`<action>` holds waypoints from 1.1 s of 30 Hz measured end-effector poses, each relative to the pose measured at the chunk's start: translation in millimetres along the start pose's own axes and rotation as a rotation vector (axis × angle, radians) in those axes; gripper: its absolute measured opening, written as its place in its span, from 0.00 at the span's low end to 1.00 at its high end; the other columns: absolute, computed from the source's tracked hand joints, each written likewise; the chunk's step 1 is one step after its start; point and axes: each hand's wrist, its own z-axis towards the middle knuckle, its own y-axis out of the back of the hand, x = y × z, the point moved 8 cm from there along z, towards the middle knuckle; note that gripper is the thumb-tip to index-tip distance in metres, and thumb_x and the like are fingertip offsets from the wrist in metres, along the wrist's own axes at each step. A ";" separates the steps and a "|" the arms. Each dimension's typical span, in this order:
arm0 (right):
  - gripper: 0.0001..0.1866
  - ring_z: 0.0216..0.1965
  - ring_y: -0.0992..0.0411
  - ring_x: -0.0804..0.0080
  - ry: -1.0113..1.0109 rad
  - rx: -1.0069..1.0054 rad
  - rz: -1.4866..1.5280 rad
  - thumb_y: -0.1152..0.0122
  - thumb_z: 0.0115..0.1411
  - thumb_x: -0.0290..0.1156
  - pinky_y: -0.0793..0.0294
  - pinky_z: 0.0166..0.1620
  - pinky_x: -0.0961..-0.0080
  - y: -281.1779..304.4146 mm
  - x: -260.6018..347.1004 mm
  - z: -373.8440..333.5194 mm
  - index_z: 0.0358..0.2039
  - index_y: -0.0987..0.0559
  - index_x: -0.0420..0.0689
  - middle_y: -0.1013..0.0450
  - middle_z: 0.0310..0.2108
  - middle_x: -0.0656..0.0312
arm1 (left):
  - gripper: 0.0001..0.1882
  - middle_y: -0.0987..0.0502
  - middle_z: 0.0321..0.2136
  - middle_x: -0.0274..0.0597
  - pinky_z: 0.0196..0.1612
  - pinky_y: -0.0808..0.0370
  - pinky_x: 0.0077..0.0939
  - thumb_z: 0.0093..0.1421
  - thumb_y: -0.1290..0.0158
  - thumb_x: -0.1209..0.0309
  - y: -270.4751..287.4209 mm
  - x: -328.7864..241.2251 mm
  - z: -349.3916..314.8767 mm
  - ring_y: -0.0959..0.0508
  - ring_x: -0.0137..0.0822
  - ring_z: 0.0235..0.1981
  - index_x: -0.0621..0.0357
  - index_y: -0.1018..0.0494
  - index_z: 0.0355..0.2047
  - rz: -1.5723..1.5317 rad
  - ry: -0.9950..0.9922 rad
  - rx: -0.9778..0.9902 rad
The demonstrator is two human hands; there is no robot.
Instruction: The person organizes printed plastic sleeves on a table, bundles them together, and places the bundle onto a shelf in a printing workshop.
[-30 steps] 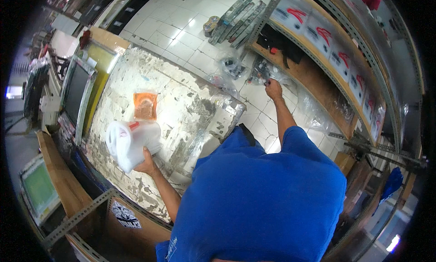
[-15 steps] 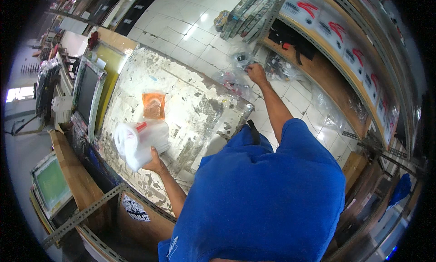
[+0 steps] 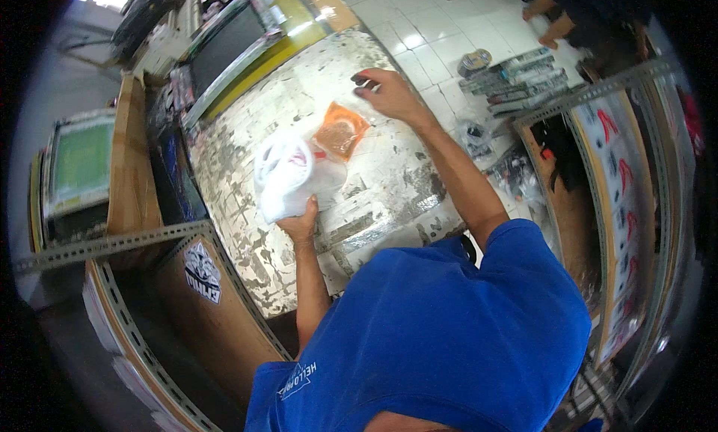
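My left hand (image 3: 301, 224) grips the near side of a bundle of white, translucent plastic (image 3: 280, 181) with a small red patch. The bundle is over the worn, paint-chipped table (image 3: 389, 207). Just beyond it, on the tabletop, lies a flat orange packet (image 3: 342, 131) in clear plastic. My right hand (image 3: 393, 97) is above the far side of the table, past the packet, fingers curled in toward the thumb. Something dark shows at its fingertips, too small to tell whether it is a held thing or stained fingers.
Framed screens (image 3: 232, 50) lean at the table's far left. A shelf (image 3: 565, 185) with printed sheets stands at right, near plastic bags (image 3: 516, 174) on the floor. Paint-streaked bars (image 3: 527, 80) and tape rolls (image 3: 475, 62) lie beyond. Another person (image 3: 591, 13) is at the far right.
My right hand has come from above the bagged things on the floor at right to over the table. My left hand still holds the plastic bundle, and the whole view has turned.
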 end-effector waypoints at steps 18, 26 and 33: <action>0.11 0.32 0.22 0.54 0.000 0.042 -0.539 0.31 0.49 0.37 0.24 0.38 0.60 -79.5 2.3 -17.5 0.29 0.17 0.44 0.22 0.29 0.51 | 0.28 0.22 0.40 0.49 0.51 0.29 0.38 0.39 0.34 0.70 -9.5 -31.4 7.6 0.23 0.47 0.44 0.65 0.25 0.43 0.097 -0.001 0.077; 0.08 0.23 0.24 0.65 -0.122 0.295 -0.015 0.38 0.53 0.29 0.26 0.30 0.68 -97.9 -31.1 -18.0 0.33 0.19 0.40 0.23 0.23 0.54 | 0.28 0.22 0.41 0.50 0.51 0.29 0.39 0.39 0.34 0.69 -11.2 -50.8 10.5 0.24 0.49 0.45 0.64 0.24 0.43 0.138 -0.103 0.053; 0.13 0.17 0.30 0.79 -0.408 0.626 0.219 0.42 0.53 0.23 0.31 0.22 0.81 -105.6 -55.1 -23.7 0.39 0.15 0.42 0.23 0.21 0.61 | 0.27 0.22 0.41 0.50 0.51 0.28 0.39 0.40 0.34 0.69 -9.3 -51.5 12.4 0.23 0.48 0.44 0.64 0.24 0.43 0.117 -0.124 0.059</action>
